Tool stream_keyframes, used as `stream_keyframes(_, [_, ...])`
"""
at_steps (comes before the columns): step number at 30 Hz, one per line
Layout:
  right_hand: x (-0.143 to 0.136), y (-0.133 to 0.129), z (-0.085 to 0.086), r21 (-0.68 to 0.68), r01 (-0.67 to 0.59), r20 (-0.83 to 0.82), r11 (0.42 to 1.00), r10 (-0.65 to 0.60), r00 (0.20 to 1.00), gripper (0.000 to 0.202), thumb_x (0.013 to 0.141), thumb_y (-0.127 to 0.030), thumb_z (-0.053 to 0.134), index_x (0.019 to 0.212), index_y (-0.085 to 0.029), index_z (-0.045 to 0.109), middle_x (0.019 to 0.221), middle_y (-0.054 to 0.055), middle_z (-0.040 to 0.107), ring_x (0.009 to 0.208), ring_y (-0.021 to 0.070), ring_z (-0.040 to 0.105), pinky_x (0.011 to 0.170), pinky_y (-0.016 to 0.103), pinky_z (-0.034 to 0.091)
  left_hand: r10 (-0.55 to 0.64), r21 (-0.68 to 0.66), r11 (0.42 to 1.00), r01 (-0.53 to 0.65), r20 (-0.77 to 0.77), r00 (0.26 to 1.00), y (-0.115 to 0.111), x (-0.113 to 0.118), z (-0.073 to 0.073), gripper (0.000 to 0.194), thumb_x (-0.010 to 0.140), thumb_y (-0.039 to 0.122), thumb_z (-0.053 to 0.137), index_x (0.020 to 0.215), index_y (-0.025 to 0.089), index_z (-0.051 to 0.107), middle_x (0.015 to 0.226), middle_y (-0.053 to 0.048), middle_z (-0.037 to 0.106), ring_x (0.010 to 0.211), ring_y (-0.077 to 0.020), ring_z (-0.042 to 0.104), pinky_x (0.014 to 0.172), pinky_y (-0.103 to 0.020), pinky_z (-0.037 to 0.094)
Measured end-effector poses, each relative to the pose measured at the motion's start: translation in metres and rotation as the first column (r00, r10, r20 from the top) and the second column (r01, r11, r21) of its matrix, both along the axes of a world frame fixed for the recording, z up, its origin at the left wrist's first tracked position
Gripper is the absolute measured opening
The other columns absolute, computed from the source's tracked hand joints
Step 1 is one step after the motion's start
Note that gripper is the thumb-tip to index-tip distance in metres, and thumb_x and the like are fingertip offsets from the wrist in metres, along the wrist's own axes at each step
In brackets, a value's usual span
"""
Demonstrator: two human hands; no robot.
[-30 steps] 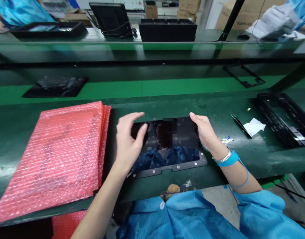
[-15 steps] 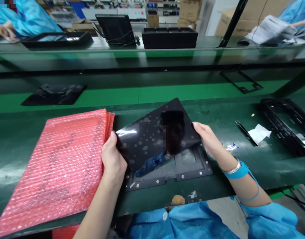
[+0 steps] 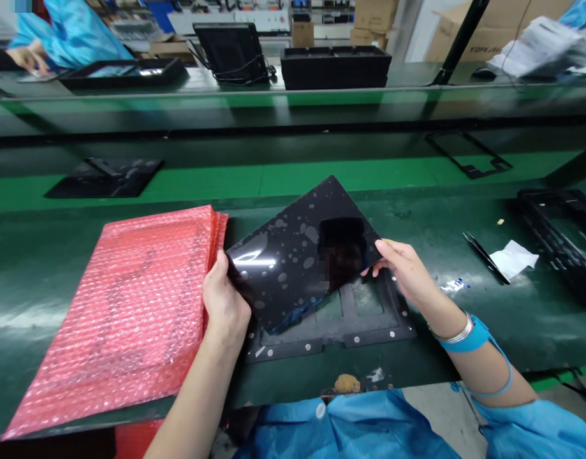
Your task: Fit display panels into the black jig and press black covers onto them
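Between my two hands a glossy black screen panel is held tilted, with pale bubble-like spots and reflections on its face. My left hand grips its left corner, thumb on top. At the right corner, my right hand pinches the edge between thumb and fingers. Under the panel, a black frame with round silvery dots along its border lies on the bench, partly covered. Close beside my left hand is a stack of red bubble-wrap bags.
Tweezers and a crumpled white paper lie right of my hands, with black frames beyond. A dark panel and a thin frame lie farther back. Across the bench, a co-worker's hands are near a black tray.
The panel has turned slightly and risen away from the frame, baring more of it. My right-hand fingers now show curled under its edge. The whole view has shifted a little.
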State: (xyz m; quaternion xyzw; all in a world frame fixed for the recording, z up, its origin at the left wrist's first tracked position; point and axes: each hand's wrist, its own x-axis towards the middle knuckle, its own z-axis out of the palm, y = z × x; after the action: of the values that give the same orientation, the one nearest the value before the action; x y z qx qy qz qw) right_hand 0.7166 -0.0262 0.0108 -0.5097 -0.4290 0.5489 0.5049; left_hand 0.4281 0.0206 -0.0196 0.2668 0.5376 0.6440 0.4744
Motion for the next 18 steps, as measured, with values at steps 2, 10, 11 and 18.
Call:
stream_keyframes(2, [0.0, 0.001, -0.001, -0.02, 0.015, -0.033, 1.0, -0.016, 0.999, 0.051, 0.065, -0.07, 0.078, 0.067, -0.021, 0.066, 0.06, 0.002, 0.066, 0.054, 0.0169, 0.065, 0.051, 0.027, 0.047, 0.029, -0.003, 1.0, -0.029, 0.084, 0.996, -0.001, 0.008, 0.006, 0.037, 0.071, 0.051, 0.08, 0.088, 0.019, 0.072, 0.089, -0.003, 0.077, 0.097, -0.0222, 0.073, 0.09, -0.03, 0.058])
stream_keyframes(10, [0.016, 0.007, -0.015, -0.011, 0.246, -0.069, 0.969, -0.247, 0.967, 0.049, 0.061, -0.065, 0.084, 0.065, -0.021, 0.063, 0.057, 0.002, 0.063, 0.049, 0.0145, 0.058, 0.047, 0.027, 0.044, -0.352, -0.031, 0.934, 0.356, 0.082, 0.932, -0.014, 0.02, 0.028, 0.038, 0.067, 0.046, 0.086, 0.084, 0.016, 0.07, 0.077, -0.003, 0.073, 0.077, -0.0208, 0.072, 0.07, -0.029, 0.058])
stream_keyframes(11, [0.019, 0.008, -0.016, 0.002, 0.272, -0.069, 0.962, -0.272, 0.96, 0.049, 0.061, -0.065, 0.084, 0.065, -0.021, 0.062, 0.058, 0.002, 0.063, 0.05, 0.0145, 0.059, 0.047, 0.027, 0.044, -0.429, -0.042, 0.9, 0.433, 0.077, 0.9, -0.016, 0.021, 0.029, 0.037, 0.067, 0.045, 0.086, 0.082, 0.016, 0.07, 0.074, -0.003, 0.072, 0.07, -0.0189, 0.07, 0.064, -0.028, 0.056])
stream_keyframes(18, [0.028, 0.016, -0.02, 0.013, 0.339, -0.064, 0.941, -0.338, 0.939, 0.051, 0.059, -0.066, 0.085, 0.069, -0.021, 0.063, 0.062, 0.002, 0.065, 0.052, 0.0155, 0.062, 0.047, 0.027, 0.045, -0.661, -0.065, 0.749, 0.659, -0.014, 0.75, -0.024, 0.026, 0.03, 0.035, 0.067, 0.037, 0.088, 0.087, 0.012, 0.073, 0.076, -0.012, 0.076, 0.066, -0.0228, 0.072, 0.063, -0.031, 0.056])
